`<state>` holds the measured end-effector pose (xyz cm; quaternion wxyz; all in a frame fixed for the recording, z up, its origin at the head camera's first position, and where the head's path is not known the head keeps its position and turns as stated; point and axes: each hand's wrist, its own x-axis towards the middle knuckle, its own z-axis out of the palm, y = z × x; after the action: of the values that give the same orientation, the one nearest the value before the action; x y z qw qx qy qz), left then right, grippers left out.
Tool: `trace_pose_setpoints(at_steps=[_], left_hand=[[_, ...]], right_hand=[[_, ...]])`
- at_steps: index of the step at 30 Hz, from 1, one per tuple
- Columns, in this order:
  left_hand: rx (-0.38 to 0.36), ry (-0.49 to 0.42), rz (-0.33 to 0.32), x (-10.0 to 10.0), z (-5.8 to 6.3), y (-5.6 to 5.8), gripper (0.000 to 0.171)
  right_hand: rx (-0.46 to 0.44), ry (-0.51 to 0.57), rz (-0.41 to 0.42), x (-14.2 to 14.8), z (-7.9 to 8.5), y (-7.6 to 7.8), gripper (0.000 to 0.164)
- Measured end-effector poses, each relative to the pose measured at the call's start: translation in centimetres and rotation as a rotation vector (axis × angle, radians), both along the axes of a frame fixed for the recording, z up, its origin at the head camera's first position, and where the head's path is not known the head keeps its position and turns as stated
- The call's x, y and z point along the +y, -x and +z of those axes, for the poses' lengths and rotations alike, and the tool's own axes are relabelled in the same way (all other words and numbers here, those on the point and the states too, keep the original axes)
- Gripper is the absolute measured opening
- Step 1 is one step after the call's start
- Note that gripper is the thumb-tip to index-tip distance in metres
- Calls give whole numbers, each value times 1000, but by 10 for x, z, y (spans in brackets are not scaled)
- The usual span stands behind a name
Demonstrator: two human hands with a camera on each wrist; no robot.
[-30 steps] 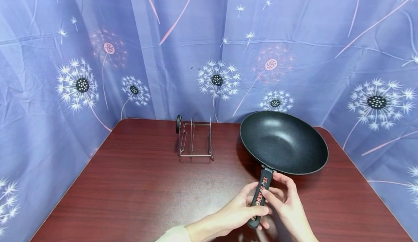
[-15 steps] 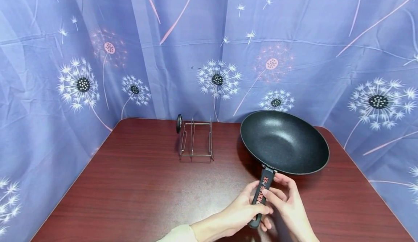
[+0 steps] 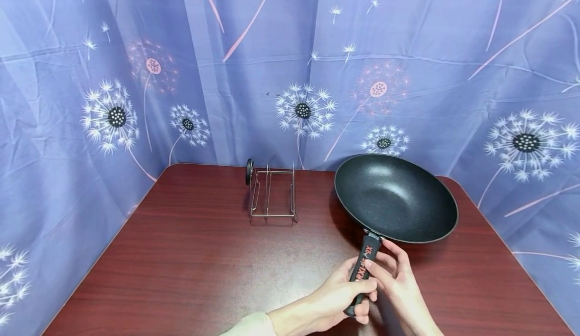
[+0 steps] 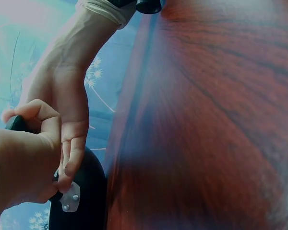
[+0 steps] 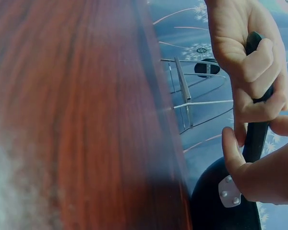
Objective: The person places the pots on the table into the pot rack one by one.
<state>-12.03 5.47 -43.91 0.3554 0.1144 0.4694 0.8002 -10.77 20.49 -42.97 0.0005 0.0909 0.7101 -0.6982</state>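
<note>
A black frying pan (image 3: 396, 197) is at the right rear of the table, its handle (image 3: 370, 250) pointing toward me. My left hand (image 3: 337, 295) grips the handle's lower end, with thumb over the top and fingers curled beneath. Nearer the pan, my right hand (image 3: 401, 285) pinches the handle between thumb and fingers. From the right wrist view, the left hand's curled fingers (image 5: 259, 62) wrap the handle, and a riveted bracket (image 5: 229, 191) joins it to the pan. Whether the pan's base touches the table is hidden in the head view.
A wire rack (image 3: 272, 215) with a round black piece (image 3: 249, 172) on its left side stands at the back middle of the dark red wooden table (image 3: 181, 265). Behind and at both sides hangs a blue curtain (image 3: 254, 99) with dandelion prints.
My left hand's fingers have curled more tightly round the lower handle. The right hand keeps its pinch, its index finger slightly straighter. Pan and rack stay essentially in place.
</note>
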Motion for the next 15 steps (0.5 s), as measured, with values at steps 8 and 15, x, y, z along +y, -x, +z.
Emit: trace_pose_setpoints(at_steps=[8,15], left_hand=[[-30,-15,-1,0,0,2,30],[-38,10,11,0,1,3,26]], right_hand=[[-1,2,22,0,0,0,63],[29,4,37,2,-2,0,62]])
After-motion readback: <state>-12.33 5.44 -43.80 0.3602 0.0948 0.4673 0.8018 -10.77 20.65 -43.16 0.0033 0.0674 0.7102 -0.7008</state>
